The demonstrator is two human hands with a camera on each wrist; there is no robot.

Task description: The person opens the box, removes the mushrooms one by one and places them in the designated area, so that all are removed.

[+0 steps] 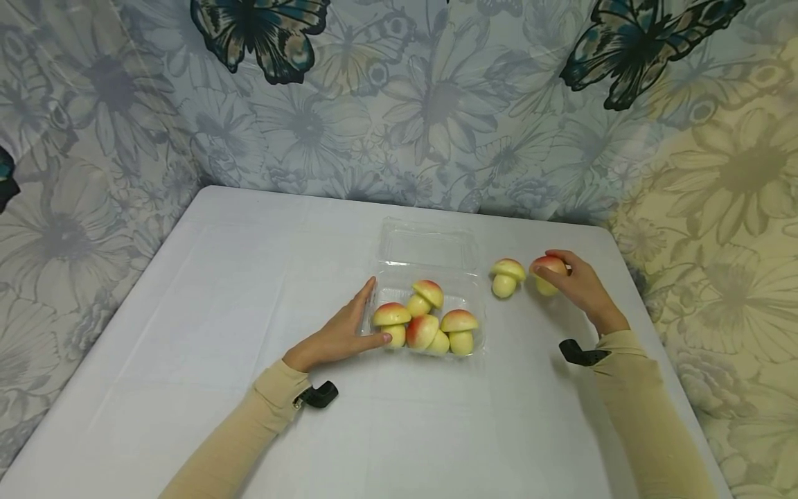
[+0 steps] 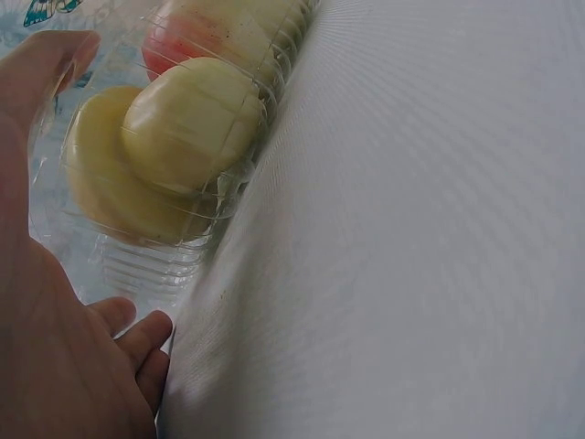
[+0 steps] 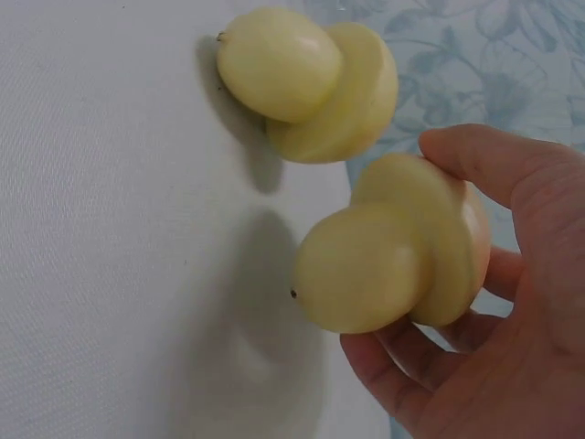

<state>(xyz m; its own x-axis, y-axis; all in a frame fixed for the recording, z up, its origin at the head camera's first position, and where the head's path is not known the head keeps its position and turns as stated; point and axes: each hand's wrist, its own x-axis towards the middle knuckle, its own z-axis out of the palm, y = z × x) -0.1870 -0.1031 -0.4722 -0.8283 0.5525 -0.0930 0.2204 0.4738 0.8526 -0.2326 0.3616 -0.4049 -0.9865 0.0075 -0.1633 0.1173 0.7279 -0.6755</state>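
Note:
A clear plastic clamshell box (image 1: 483,305) stands on the table with its lid folded back. Inside lie several yellow toy mushrooms with red-tinted caps, among them one at the right (image 1: 460,322). My left hand (image 1: 343,333) holds the box's near left corner, thumb on the front and fingers along the left side. To the right of the box, my right hand (image 1: 582,284) grips another toy mushroom (image 3: 366,270) by its cap. Its shadow falls apart from it in the right wrist view. Beside it, one more mushroom (image 1: 507,277) rests on the table.
The white-covered table (image 1: 206,298) extends around the box. Its back edge meets a wall (image 1: 430,118) with floral print and dark butterflies. The raised clear lid (image 1: 427,242) lies behind the box. A black wrist mount (image 1: 580,353) sits on the right sleeve.

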